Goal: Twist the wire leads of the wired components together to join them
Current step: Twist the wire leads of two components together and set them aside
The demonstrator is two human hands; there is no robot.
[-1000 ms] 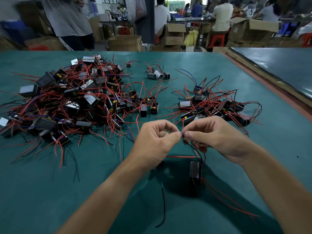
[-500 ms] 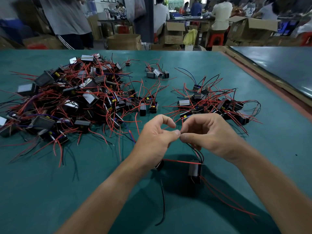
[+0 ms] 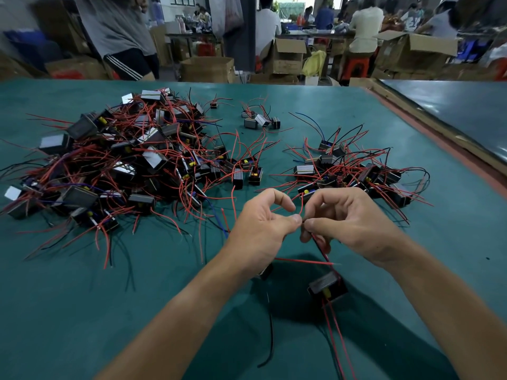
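My left hand [image 3: 264,229] and my right hand [image 3: 345,220] meet fingertip to fingertip above the green table, each pinching the thin wire leads [image 3: 301,216] between thumb and forefinger. From the pinch, red and black leads run down to a small black wired component [image 3: 327,286] that hangs tilted just below my right hand. A second dark component [image 3: 266,270] shows partly under my left wrist, with a black lead [image 3: 270,333] trailing toward me.
A large pile of black components with red wires [image 3: 123,165] covers the left of the green table [image 3: 82,311]. A smaller pile [image 3: 354,171] lies right of centre. Three loose components [image 3: 260,120] sit farther back. People and cardboard boxes [image 3: 207,68] stand beyond the table.
Both hands stayed pinched together at the leads while the fingers shifted slightly. The hanging component below my right hand has tilted and swung a little.
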